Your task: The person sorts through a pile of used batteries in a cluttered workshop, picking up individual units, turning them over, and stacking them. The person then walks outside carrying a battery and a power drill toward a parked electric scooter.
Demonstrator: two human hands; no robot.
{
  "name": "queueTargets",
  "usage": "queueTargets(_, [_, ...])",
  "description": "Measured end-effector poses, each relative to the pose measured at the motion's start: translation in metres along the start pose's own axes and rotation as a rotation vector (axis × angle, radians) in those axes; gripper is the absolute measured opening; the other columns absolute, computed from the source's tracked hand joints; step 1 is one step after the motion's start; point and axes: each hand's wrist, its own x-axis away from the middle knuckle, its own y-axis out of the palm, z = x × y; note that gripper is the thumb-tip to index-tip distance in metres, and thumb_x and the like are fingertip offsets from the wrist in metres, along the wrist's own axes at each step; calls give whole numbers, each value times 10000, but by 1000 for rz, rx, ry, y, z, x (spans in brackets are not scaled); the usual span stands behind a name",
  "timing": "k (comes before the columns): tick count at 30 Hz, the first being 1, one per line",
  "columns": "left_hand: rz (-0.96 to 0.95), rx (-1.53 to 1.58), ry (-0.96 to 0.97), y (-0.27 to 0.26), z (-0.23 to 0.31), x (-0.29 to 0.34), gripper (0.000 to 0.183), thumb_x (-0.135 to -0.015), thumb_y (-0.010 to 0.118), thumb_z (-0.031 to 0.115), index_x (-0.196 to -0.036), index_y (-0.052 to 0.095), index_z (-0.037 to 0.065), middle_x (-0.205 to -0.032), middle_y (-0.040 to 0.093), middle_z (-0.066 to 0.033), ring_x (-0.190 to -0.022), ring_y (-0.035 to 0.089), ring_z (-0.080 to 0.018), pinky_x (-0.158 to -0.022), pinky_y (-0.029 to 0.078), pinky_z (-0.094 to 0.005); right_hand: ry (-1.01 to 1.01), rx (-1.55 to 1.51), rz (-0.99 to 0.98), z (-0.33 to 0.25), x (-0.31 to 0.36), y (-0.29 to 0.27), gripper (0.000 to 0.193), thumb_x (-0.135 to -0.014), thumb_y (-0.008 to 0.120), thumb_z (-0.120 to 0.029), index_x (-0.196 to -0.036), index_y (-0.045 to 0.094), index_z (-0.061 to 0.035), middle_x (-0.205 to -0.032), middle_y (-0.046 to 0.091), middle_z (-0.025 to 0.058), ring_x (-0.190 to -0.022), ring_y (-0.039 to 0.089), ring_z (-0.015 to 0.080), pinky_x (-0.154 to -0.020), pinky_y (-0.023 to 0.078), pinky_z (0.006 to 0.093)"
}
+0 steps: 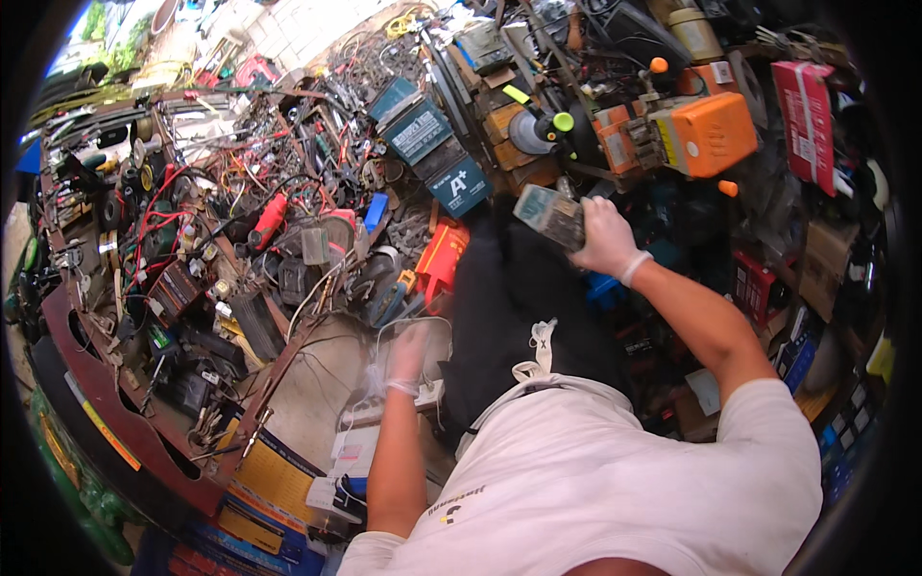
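Just right of centre in the head view, the person's right hand [605,235] is gripping a scuffed teal-and-dark block [549,216] by its right end, the fingers curling around it. The block is tilting, its teal end pointing to the upper left, and it is hovering above the person's dark trousers [499,298] as the picture shows it. A pale band is circling each wrist. The left hand [408,350] is blurring near a clear plastic bag [377,360], and whether it is gripping anything I cannot tell. Below that hand a white power strip [427,395] is lying close to the wrist.

Beyond the trousers, a row of teal batteries [459,185] is running up toward the top of the view, with a red-orange tool [442,257] lying just below its near end. To the right of the row, an orange machine [711,134] is standing on the far side of the right hand, and a red box [805,125] with a white strap is leaning farther right. On the left, tangled red wires [158,216] are spreading over a heap of tools and parts, where a small blue block [376,211] is showing near the heap's right side.
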Motion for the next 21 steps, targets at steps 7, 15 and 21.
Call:
queueTargets(7, [57,226,64,67,27,-37,426,-1071,570,314,-1294,687,-29,-1252,726,-129,-1201,656,-215,-1064,475,-339,-194,40,-169,-41,-116,84,597,-611,845,-219,-1088,554,-9,-1084,595,180,-1080,602,379,-919,544,447])
queueTargets(15, [110,825,-102,154,34,-148,484,-1084,558,354,-1359,625,-39,-1326,673,-159,-1205,645,-254,-1085,469,-390,-356,160,-305,-72,-210,221,564,-640,797,-171,-1140,605,5,-1117,614,157,-1086,612,343,-863,538,453])
queueTargets(21, [600,837,-129,162,2,-275,574,-1086,528,413,-1395,568,-69,-1332,618,-122,-1191,566,-221,-1078,416,-353,-624,436,-327,-74,-267,313,556,-672,853,-231,-1163,654,-62,-1145,629,86,-1102,608,270,-852,494,484])
